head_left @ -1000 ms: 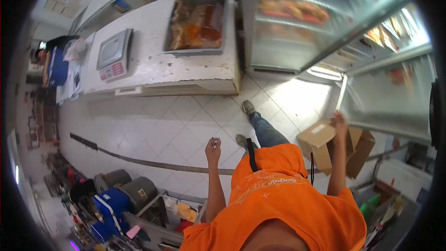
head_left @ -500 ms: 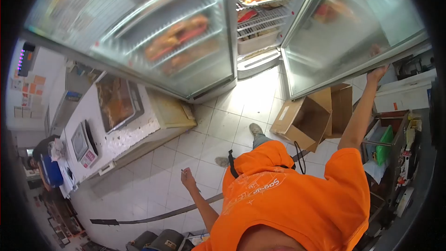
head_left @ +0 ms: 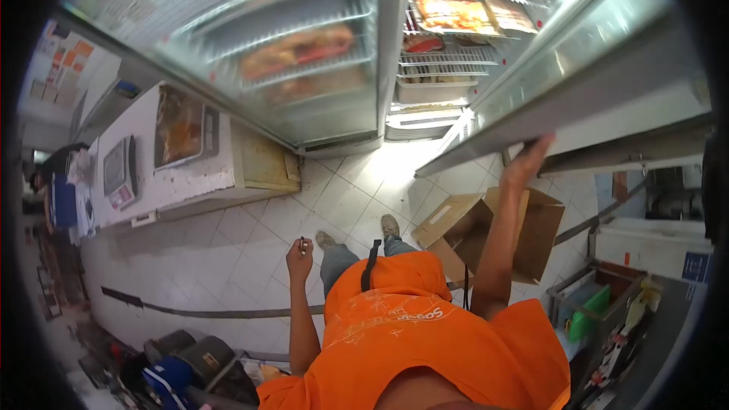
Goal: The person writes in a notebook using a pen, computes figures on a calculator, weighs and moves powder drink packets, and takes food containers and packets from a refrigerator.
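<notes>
Door [head_left: 585, 80], long edge rising rightward; right fingers [head_left: 541, 150] touching, grip unclear; left fingers [head_left: 294, 250] clutching item [head_left: 305, 246].

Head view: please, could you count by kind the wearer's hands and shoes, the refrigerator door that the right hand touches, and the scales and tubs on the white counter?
Hands: 2 (left hand, right hand)
Shoes: 2
Touched refrigerator door: 1
Scale on the white counter: 1
Tub on the counter: 1
Total: 7

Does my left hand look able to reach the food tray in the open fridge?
Probably not without stepping closer: your left hand is well short of the food tray, though the open door seems to leave the way free.
</notes>
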Demonstrator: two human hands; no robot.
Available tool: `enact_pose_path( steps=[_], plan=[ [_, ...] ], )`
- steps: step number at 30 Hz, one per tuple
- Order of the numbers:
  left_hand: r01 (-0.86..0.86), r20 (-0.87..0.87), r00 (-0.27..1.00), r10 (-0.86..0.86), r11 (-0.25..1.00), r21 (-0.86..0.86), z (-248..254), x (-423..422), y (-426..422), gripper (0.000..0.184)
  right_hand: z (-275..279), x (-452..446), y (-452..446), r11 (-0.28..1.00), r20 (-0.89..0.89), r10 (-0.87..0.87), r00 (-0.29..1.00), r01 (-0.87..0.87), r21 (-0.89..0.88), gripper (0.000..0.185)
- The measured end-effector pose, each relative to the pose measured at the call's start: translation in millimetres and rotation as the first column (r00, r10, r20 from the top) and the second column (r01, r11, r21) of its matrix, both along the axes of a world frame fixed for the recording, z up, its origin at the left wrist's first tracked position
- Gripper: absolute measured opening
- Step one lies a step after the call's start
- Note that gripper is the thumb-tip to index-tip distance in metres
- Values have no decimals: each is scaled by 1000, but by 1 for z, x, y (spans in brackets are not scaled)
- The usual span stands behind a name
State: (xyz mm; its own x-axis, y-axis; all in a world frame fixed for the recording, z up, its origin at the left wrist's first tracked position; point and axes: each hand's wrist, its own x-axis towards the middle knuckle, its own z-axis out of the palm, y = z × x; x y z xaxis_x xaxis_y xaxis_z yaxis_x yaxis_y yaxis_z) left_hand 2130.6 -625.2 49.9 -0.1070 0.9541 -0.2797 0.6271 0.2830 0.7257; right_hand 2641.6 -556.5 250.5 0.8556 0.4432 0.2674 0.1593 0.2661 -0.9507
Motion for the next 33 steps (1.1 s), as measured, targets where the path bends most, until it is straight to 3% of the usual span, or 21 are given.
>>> enact_pose_path(
  steps=[2, 6, 8, 10, 11, 12, 13, 15, 17, 18, 19, 20, 21, 22, 23, 24, 25, 29, 30, 33],
  plan=[
    [-21, 38, 999, 19, 997, 69, 4, -6, 6, 12, -12, -7, 37, 990, 37, 75, 997, -70, -125, 62],
    [-134, 96, 988, 124, 985, 106, 6, -38, -8, 10, 31, -42, 121, 907, 239, 415, 878, -378, -187, 59],
    [-241, 128, 967, 221, 955, 173, -11, -66, -26, 11, 20, -32, 166, 898, 480, 294, 827, -67, -435, 47],
    [-317, 91, 948, 303, 911, 264, -18, -97, -50, 12, -49, 26, 217, 896, 840, 425, 337, -23, -444, 35],
    [-393, 31, 918, 395, 899, 191, -8, -109, -60, 13, -85, 50, 243, 930, 766, 336, 548, -65, -362, 35],
    [-481, 38, 876, 481, 863, 154, -4, -124, -72, 14, -29, -48, 215, 995, 690, 58, 722, 15, -100, 35],
    [-550, 54, 835, 548, 827, 117, -3, -141, -80, 16, 16, -143, 192, 994, 467, -66, 882, 102, -51, 32],
    [-701, 106, 712, 694, 712, 46, -5, -176, -98, 18, -47, -211, 183, 990, 575, 138, 806, -96, -103, 18],
    [-776, 190, 622, 760, 630, 19, -1, -222, -111, 21, -107, -324, 153, 776, 358, 630, 690, -531, -341, 14],
    [-795, 247, 592, 767, 606, 26, 5, -244, -114, 23, -178, -362, 147, 599, 330, 795, 508, -574, -558, 13],
    [-810, 304, 565, 767, 585, 29, 8, -267, -115, 25, -187, -434, 122, 319, -6, 920, 391, -758, -569, 15],
    [-801, 330, 586, 740, 591, 97, 15, -296, -110, 27, -200, -491, 110, 86, -129, 971, 203, -792, -604, 17],
    [-804, 393, 532, 750, 593, -44, 20, -326, -107, 30, -235, -540, 100, -72, -167, 985, 40, -787, -613, 19],
    [-817, 425, 497, 756, 573, -65, 39, -354, -94, 33, -204, -607, 88, -259, -255, 960, -113, -700, -666, 21],
    [-825, 450, 456, 768, 555, -110, 62, -375, -85, 36, -171, -661, 82, -379, -198, 920, -340, -635, -673, 24],
    [-804, 502, 493, 711, 593, -50, 71, -398, -75, 38, -157, -707, 82, -478, -158, 839, -521, -568, -670, 27],
    [-776, 545, 539, 642, 631, 24, 79, -426, -60, 40, -137, -753, 83, -501, -108, 779, -618, -510, -699, 32],
    [-691, 634, 642, 431, 683, 235, 119, -518, 20, 33, -100, -900, 101, -631, 3, 637, -771, -524, -571, 41],
    [-664, 710, 599, 370, 725, 183, 114, -544, 36, 33, -95, -928, 109, -661, -69, 620, -781, -474, -581, 41],
    [-625, 785, 495, 374, 780, 23, 100, -621, 86, 32, -125, -1010, 140, -806, -381, 592, -710, -523, -277, 35]
  ],
)
